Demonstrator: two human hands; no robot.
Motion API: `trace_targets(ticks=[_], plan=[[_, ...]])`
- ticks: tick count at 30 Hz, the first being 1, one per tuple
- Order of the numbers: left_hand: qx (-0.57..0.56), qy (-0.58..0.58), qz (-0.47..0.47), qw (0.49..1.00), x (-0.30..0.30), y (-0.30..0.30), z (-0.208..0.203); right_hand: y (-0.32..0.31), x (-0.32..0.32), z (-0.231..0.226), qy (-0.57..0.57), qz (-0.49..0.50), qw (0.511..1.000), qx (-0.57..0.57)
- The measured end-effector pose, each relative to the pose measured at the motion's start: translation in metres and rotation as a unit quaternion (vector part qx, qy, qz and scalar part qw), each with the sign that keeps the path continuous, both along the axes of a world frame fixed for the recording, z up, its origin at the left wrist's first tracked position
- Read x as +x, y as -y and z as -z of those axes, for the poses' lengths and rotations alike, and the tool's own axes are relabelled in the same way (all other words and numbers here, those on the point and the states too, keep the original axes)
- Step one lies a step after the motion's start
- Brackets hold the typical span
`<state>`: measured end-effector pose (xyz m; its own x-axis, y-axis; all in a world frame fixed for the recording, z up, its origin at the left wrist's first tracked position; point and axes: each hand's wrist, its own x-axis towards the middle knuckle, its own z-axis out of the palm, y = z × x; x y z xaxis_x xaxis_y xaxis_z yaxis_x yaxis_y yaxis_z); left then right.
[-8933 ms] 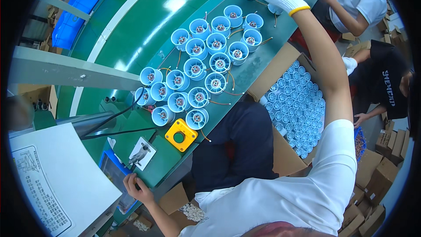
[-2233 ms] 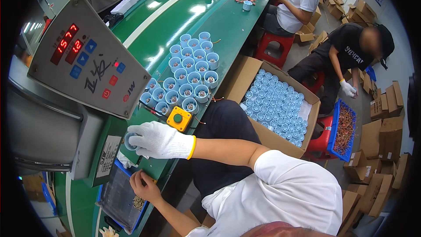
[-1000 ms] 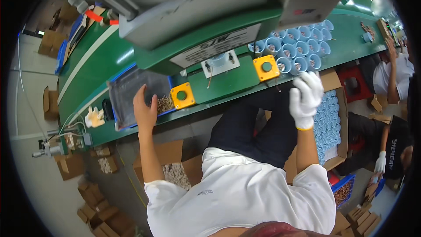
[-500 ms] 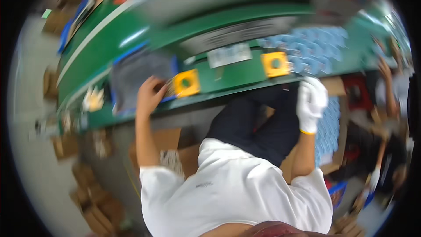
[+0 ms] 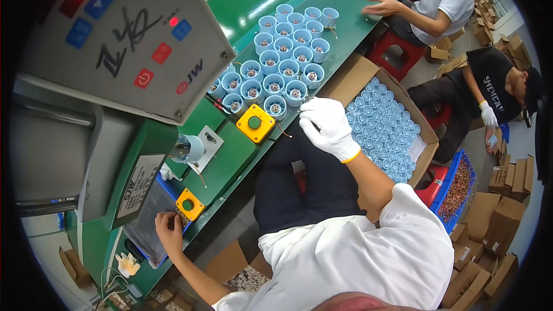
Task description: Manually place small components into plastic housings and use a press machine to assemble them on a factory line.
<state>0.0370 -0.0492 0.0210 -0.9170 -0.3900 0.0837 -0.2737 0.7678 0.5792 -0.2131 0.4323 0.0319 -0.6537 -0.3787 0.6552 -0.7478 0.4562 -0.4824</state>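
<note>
A person's white-gloved right hand (image 5: 327, 126), fingers curled, is at the edge of a green table (image 5: 350, 34), just beside a cluster of blue cups (image 5: 271, 62); whether it grips anything cannot be told. The bare left hand (image 5: 169, 230) bends over a tray (image 5: 145, 226), near 1 yellow button box (image 5: 189, 204), its grip also unclear. 1 blue cup (image 5: 194, 147) sits at a metal plate (image 5: 213, 148) beside the machine (image 5: 135, 52).

1. a seated person in white (image 5: 446, 8) on a red stool (image 5: 397, 55).
2. another person in black (image 5: 489, 80), farther right.
3. a blue basket (image 5: 446, 191) full of thin reddish pieces (image 5: 458, 189).
4. brown cardboard boxes (image 5: 501, 224) piled along the right.
5. a loose cream glove (image 5: 127, 265), lower left.
</note>
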Motion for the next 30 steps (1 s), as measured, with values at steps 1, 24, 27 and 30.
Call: trace_targets(ticks=[1, 24, 27, 30], plan=[[-0.002, 0.000, -0.002, 1.000, 0.001, 0.001, -0.001, 0.000, 0.000, 0.003, -0.006, 0.003, 1.000, -0.005], [-0.047, -0.014, 0.048, 0.998, 0.002, -0.004, -0.004, 0.211, 0.015, -0.084, 0.244, -0.185, 0.940, -0.148], [-0.052, -0.010, 0.041, 0.998, 0.009, -0.005, -0.006, 0.215, 0.015, -0.080, 0.179, -0.173, 0.953, -0.173], [-0.050, -0.007, 0.035, 0.998, 0.003, -0.005, -0.007, 0.212, 0.012, -0.075, 0.029, -0.149, 0.969, -0.196]])
